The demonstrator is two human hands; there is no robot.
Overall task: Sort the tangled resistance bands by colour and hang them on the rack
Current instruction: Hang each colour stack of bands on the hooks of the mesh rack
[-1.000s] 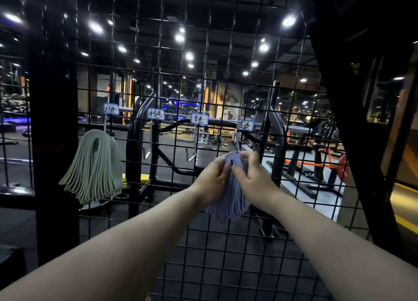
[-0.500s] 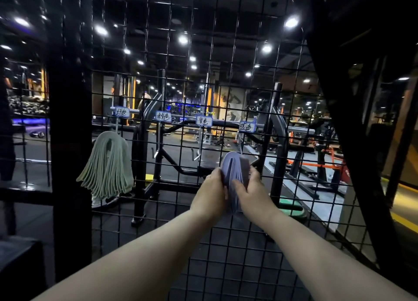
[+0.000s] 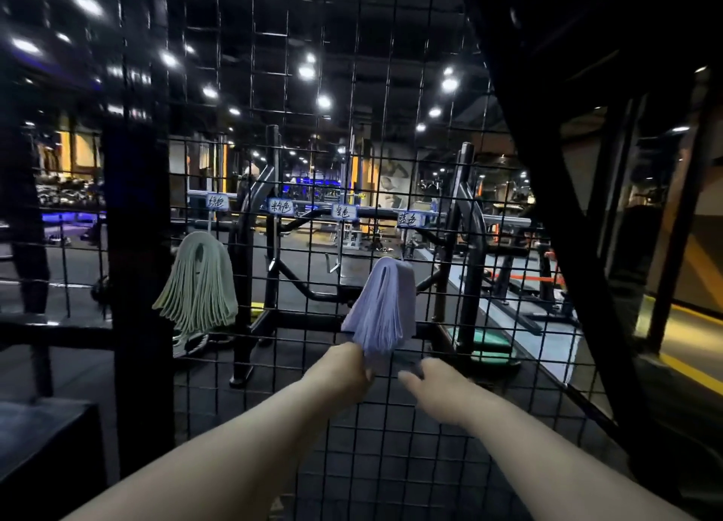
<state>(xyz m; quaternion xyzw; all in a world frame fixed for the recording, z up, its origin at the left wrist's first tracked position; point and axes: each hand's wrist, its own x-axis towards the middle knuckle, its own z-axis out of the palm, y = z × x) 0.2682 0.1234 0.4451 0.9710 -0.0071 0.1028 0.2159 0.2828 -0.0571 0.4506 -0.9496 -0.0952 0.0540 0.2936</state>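
Dim gym (image 3: 305, 254) lies behind the black rack (image 3: 137, 325).

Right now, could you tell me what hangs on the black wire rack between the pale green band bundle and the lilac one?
Head view: between the pale green bundle and the lilac bundle, only two empty hooks on bare rack.
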